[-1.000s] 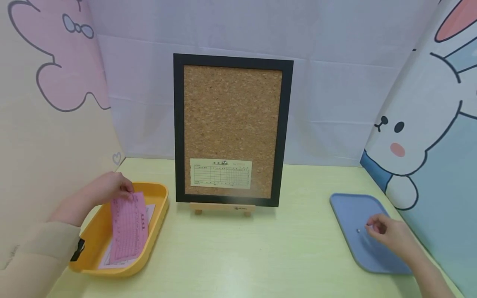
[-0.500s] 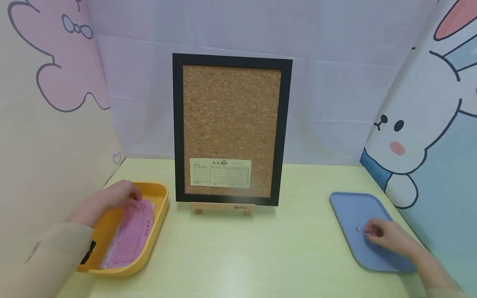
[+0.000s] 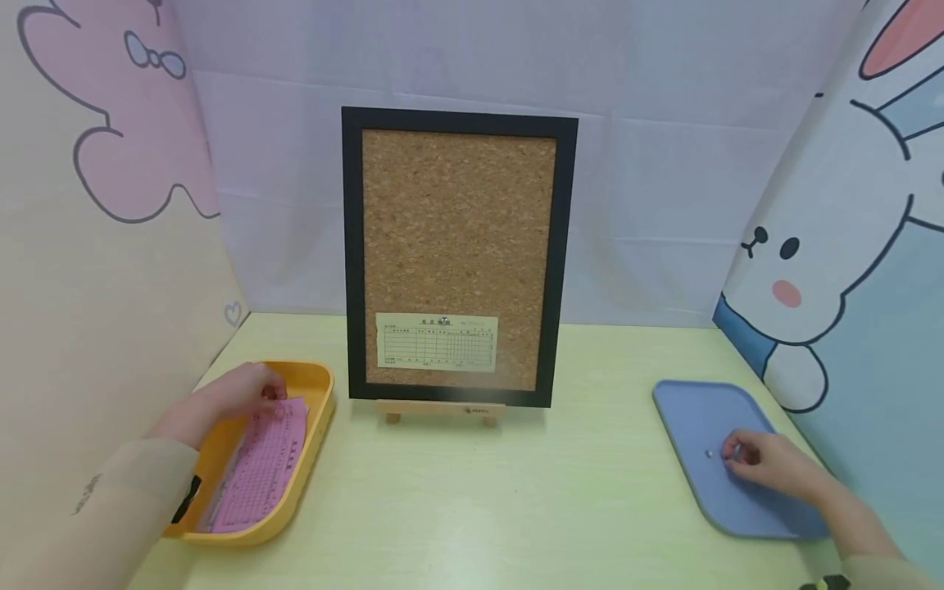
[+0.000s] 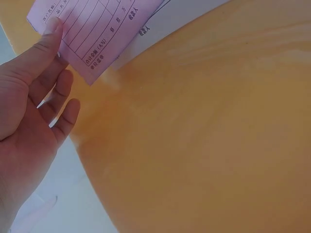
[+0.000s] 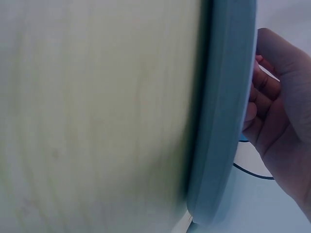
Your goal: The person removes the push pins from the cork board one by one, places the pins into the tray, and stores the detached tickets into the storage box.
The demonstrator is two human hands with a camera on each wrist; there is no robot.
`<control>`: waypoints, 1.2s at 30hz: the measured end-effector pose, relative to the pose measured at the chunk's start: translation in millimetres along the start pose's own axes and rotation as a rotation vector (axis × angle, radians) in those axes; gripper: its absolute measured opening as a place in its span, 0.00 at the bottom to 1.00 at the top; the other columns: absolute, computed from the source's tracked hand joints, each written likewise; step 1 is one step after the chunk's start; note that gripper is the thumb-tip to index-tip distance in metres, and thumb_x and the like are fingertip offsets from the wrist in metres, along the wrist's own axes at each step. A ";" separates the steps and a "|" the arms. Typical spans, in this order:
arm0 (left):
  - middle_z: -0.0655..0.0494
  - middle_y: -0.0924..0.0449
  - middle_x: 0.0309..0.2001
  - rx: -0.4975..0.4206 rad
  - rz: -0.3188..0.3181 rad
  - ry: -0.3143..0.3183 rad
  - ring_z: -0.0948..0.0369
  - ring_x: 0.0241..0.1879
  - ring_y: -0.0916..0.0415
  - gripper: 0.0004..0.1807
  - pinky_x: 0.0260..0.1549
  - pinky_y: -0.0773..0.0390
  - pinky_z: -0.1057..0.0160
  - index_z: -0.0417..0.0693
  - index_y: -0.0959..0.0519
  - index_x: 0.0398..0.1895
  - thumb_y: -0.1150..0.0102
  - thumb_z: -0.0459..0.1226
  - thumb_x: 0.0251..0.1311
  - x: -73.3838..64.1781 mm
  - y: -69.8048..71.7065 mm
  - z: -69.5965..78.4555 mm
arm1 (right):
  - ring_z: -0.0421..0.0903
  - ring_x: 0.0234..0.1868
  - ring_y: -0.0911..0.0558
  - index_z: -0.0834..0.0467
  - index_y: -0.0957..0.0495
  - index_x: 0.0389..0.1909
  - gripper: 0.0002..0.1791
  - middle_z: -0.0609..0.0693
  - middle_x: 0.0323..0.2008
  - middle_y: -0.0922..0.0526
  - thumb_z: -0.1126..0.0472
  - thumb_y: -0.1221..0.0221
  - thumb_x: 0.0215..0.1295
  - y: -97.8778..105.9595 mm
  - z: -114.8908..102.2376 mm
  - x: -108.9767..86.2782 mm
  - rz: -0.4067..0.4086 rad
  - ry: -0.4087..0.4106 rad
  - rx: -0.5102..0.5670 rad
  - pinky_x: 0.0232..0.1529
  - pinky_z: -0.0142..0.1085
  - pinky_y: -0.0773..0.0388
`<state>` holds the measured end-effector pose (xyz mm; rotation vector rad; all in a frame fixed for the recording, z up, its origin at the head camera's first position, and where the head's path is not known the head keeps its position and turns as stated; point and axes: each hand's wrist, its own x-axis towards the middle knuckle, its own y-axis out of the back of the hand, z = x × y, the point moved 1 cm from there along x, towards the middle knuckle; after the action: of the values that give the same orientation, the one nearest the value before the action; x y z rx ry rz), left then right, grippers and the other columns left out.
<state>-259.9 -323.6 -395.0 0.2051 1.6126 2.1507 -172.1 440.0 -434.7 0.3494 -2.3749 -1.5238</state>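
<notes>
My left hand (image 3: 254,389) reaches into the yellow bin (image 3: 321,410) and pinches a pink printed form slip (image 3: 265,467) near its far end. In the left wrist view the thumb lies on top of the slip's corner, with the other fingers loosely curled below. A white sheet (image 4: 170,22) shows under it. Low over the blue tray (image 3: 689,401) is my right hand (image 3: 767,463), fingers curled and fingertips close beside a small pin-like piece (image 3: 709,453). In the right wrist view the tray's rim hides those fingertips, so I cannot tell whether they hold anything.
Between bin and tray, a black-framed corkboard (image 3: 460,246) stands on a small wooden easel (image 3: 440,408) at the back of the pale table (image 3: 516,492). A pale yellow form slip (image 3: 437,348) is pinned low on it. Cartoon-printed sheets (image 3: 848,246) close off the sides.
My left hand has moved down and slightly right, and the pink slip now lies lower in the bin. The right hand has shifted only slightly over the tray.
</notes>
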 end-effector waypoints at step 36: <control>0.38 0.24 0.51 -0.043 0.309 -0.011 0.40 0.52 0.31 0.28 0.51 0.31 0.39 0.37 0.29 0.58 0.34 0.36 0.54 -9.8 43.5 48.9 | 0.29 0.25 0.31 0.55 0.23 0.35 0.15 0.38 0.23 0.26 0.68 0.31 0.46 61.5 -76.1 28.0 0.278 0.073 -0.167 0.20 0.28 0.33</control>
<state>-244.1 -294.6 -337.6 0.4796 1.6131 2.4033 -172.2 391.2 -345.4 0.0345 -2.1185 -1.5338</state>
